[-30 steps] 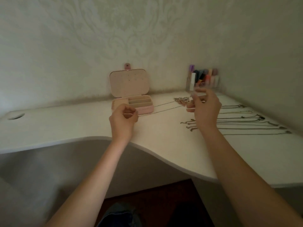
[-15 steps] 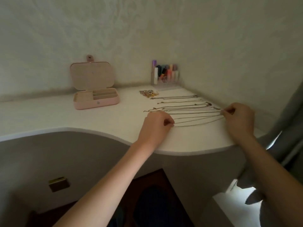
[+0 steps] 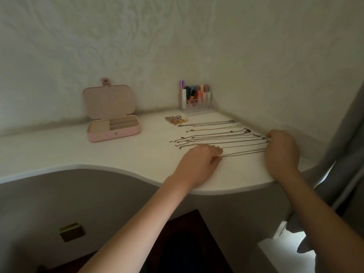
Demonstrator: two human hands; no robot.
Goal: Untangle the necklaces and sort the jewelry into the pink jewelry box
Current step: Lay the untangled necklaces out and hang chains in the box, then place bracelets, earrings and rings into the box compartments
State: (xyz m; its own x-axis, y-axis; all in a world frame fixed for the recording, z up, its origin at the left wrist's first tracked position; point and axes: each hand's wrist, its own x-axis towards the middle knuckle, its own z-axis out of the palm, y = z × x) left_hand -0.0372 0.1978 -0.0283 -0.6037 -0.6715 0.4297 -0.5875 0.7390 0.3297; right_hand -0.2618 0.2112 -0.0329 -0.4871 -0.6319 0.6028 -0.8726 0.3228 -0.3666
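Left hand [image 3: 199, 160] is knuckles-up on the table [image 3: 59, 152], fingers curled, pinching the near end of the front necklace [image 3: 244, 152] at its fingertips. Right hand [image 3: 281, 150] is at the other end of the same chain, fingers curled over the far ends by the wall – exact grip is hidden under the hand. The chain runs straight between the two hands, lying on the table.

Behind it, the other necklaces [image 3: 216, 134] lie in roughly parallel rows, side by side, separated – none visibly crossing. A small heap of rings and earrings [image 3: 176, 120] sits just past the farthest row.

Pink jewelry box [image 3: 114, 130] is well to the left of the chains, near the back wall, lid [image 3: 109, 101] standing open; compartments visible, contents too small to tell.

Clear organizer with coloured tubes [image 3: 196, 96] is in the back corner. Grey curtain [image 3: 346, 154] hangs at the right edge.
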